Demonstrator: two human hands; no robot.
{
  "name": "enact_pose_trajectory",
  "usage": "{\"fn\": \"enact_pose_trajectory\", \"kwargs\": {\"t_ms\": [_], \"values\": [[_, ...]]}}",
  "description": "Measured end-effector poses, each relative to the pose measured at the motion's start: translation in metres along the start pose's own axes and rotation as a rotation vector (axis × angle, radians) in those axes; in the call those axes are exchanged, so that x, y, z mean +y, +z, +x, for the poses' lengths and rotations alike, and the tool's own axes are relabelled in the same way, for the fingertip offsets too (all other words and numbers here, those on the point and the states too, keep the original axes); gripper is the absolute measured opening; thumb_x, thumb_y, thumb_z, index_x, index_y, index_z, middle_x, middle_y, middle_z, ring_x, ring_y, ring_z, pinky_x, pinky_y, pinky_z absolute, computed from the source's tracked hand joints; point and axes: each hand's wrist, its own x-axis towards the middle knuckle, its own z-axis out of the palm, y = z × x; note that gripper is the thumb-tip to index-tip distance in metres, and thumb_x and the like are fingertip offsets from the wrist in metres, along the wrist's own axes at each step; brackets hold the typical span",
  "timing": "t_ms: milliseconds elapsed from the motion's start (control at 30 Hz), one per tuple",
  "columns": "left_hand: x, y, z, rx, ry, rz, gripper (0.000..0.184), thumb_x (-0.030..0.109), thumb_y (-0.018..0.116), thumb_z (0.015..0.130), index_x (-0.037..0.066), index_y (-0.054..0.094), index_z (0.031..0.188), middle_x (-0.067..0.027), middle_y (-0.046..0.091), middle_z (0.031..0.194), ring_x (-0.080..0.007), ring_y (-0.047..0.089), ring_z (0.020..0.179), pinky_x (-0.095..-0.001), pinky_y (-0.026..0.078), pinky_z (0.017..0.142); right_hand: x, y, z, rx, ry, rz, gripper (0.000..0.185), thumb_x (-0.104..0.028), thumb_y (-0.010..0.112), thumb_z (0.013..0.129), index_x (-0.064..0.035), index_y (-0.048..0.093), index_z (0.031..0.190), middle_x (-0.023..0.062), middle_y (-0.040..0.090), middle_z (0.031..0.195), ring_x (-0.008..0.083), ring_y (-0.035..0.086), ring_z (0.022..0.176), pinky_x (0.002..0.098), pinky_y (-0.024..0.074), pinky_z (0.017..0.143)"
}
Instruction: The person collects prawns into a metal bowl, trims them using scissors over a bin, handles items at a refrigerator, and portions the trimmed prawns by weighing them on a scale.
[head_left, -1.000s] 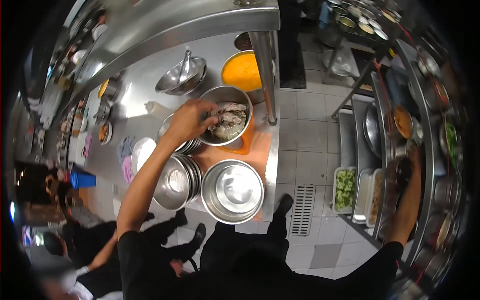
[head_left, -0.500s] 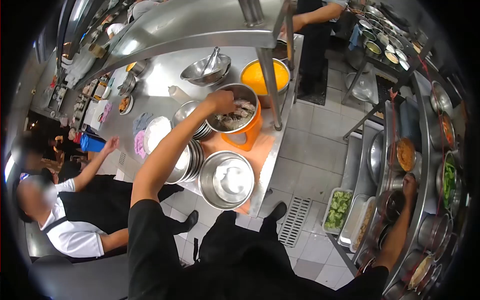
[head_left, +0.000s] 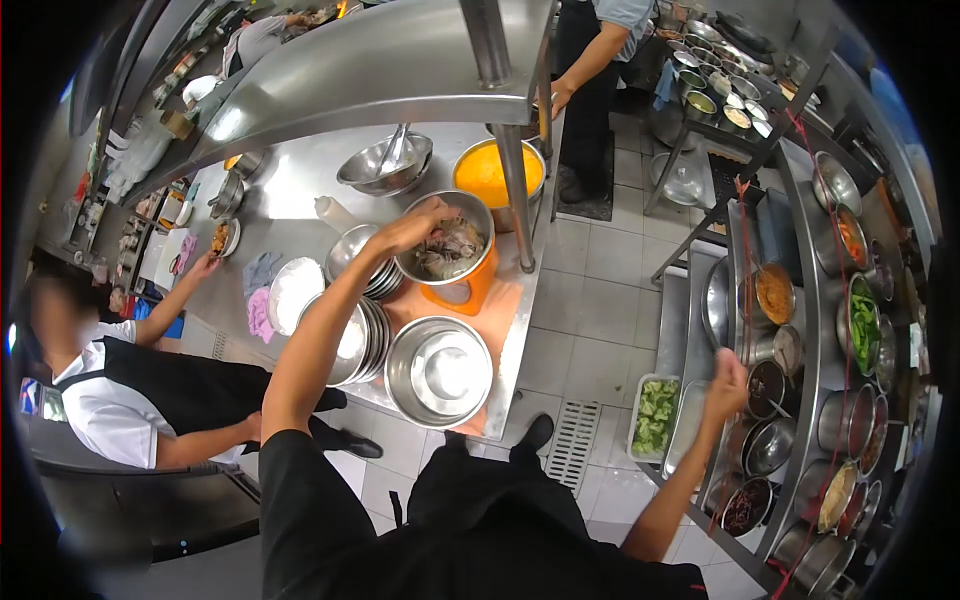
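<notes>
My left hand (head_left: pixel 424 222) reaches over the rim of a deep steel bowl (head_left: pixel 486 208), its fingers bent down at greyish, shrimp-like pieces (head_left: pixel 452 254) inside. What its closed fingers hold is hidden. The bowl rests on an orange kitchen scale (head_left: pixel 480 285). In front of it, near the table edge, is a wide steel bowl (head_left: pixel 392 385). My right hand (head_left: pixel 728 386), raised at the right beside a shelf of pots, looks closed; what may be in it does not show. A dark sauce pot (head_left: pixel 765 385) with a spoon in it is close by.
Stacked plates (head_left: pixel 375 340) and a pan of orange liquid (head_left: pixel 497 170) are on the steel table. An overhead shelf's post (head_left: pixel 516 200) rises near the scale. A co-worker (head_left: pixel 130 400) stands at left, one hand by a small bowl (head_left: pixel 232 238). Broccoli (head_left: pixel 656 412) sits low right.
My right hand has come away from the shelf pots, moving up and left. My left hand stays at the shrimp bowl. The co-worker's hand has reached the small bowl. The view has shifted.
</notes>
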Motion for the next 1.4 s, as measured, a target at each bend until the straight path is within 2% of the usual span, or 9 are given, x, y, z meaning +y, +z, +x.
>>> {"fn": "enact_pose_trajectory", "kwargs": {"t_ms": [367, 433, 600, 733, 833, 1100, 1233, 1367, 1400], "values": [[0.002, -0.012, -0.016, -0.371, 0.263, 0.513, 0.05, 0.038, 0.061, 0.091, 0.004, 0.046, 0.125, -0.0146, 0.066, 0.096, -0.0272, 0.065, 0.082, -0.0412, 0.05, 0.074, -0.271, 0.224, -0.103, -0.671, 0.301, 0.874, 0.031, -0.018, 0.07, 0.092, 0.0056, 0.066, 0.111, 0.0088, 0.069, 0.099, 0.0144, 0.067, 0.088, 0.0267, 0.0543, 0.074], [0.013, -0.006, -0.017, -0.366, 0.295, 0.747, 0.066, 0.033, 0.062, 0.084, -0.005, 0.04, 0.132, -0.0314, 0.065, 0.102, -0.0448, 0.063, 0.1, -0.0493, 0.049, 0.089, -0.286, 0.262, -0.112, -0.629, 0.521, 0.946, 0.033, -0.018, 0.07, 0.092, 0.0063, 0.063, 0.113, 0.0104, 0.068, 0.103, 0.0184, 0.068, 0.09, 0.0308, 0.057, 0.077], [-0.032, 0.011, 0.002, -0.32, 0.631, 0.936, 0.071, 0.024, 0.059, 0.082, -0.015, 0.032, 0.135, -0.0336, 0.063, 0.107, -0.0456, 0.062, 0.102, -0.0485, 0.049, 0.091, -0.301, 0.292, -0.131, -0.448, 0.596, 1.005, 0.028, -0.015, 0.071, 0.09, 0.0071, 0.065, 0.107, 0.0121, 0.069, 0.099, 0.0185, 0.069, 0.087, 0.0313, 0.059, 0.076], [-0.033, -0.007, 0.019, -0.296, 0.43, 0.637, 0.071, 0.019, 0.06, 0.083, -0.007, 0.03, 0.142, -0.027, 0.065, 0.108, -0.036, 0.066, 0.098, -0.0463, 0.052, 0.084, -0.307, 0.3, -0.133, -0.351, 0.529, 0.918, 0.024, -0.015, 0.07, 0.09, 0.0049, 0.067, 0.104, 0.0108, 0.07, 0.094, 0.0177, 0.069, 0.085, 0.0296, 0.0579, 0.073], [-0.017, -0.016, 0.012, -0.446, -0.095, -0.089, 0.064, 0.016, 0.055, 0.091, 0.001, 0.028, 0.147, -0.0113, 0.063, 0.108, -0.0175, 0.065, 0.092, -0.0398, 0.052, 0.08, -0.312, 0.304, -0.126, -0.426, 0.125, 0.46, 0.02, -0.015, 0.069, 0.089, 0.0037, 0.071, 0.097, 0.008, 0.072, 0.082, 0.0138, 0.07, 0.077, 0.0263, 0.0539, 0.065], [-0.025, -0.01, 0.012, -0.505, -0.099, -0.41, 0.075, 0.007, 0.06, 0.085, 0.001, 0.022, 0.15, -0.0091, 0.061, 0.107, -0.0177, 0.061, 0.093, -0.034, 0.053, 0.075, -0.307, 0.319, -0.082, -0.615, -0.337, -0.162, 0.016, -0.014, 0.068, 0.08, 0.0006, 0.071, 0.085, 0.0211, 0.068, 0.08, 0.0378, 0.068, 0.074, 0.0409, 0.0537, 0.069], [-0.03, -0.006, 0.018, -0.386, -0.139, -0.451, 0.051, 0.005, 0.056, 0.085, -0.001, 0.045, 0.134, -0.0064, 0.057, 0.098, -0.0178, 0.058, 0.083, -0.0361, 0.055, 0.071, -0.311, 0.304, -0.086, -0.777, -0.497, -0.153, 0.012, -0.014, 0.068, 0.079, -0.003, 0.073, 0.084, 0.0176, 0.067, 0.081, 0.0355, 0.067, 0.079, 0.0445, 0.0507, 0.069], [-0.035, -0.006, 0.019, -0.5, -0.249, -0.508, 0.068, 0.002, 0.052, 0.084, 0.003, 0.029, 0.148, -0.0119, 0.054, 0.11, -0.022, 0.057, 0.091, -0.0414, 0.054, 0.079, -0.309, 0.288, -0.101, -0.667, -0.854, -0.402, 0.008, -0.016, 0.069, 0.073, -0.0149, 0.075, 0.078, 0.0078, 0.062, 0.092, 0.0261, 0.058, 0.094, 0.0433, 0.0413, 0.078], [-0.036, -0.003, 0.019, -0.468, -0.26, -0.55, 0.031, 0.006, 0.053, 0.085, 0.005, 0.042, 0.114, -0.0083, 0.053, 0.096, -0.0199, 0.057, 0.085, -0.0425, 0.055, 0.076, -0.309, 0.285, -0.099, -0.65, -0.948, -0.397, 0.007, -0.016, 0.069, 0.071, -0.0169, 0.074, 0.076, 0.0043, 0.06, 0.092, 0.0229, 0.056, 0.095, 0.0406, 0.0388, 0.078]]}}
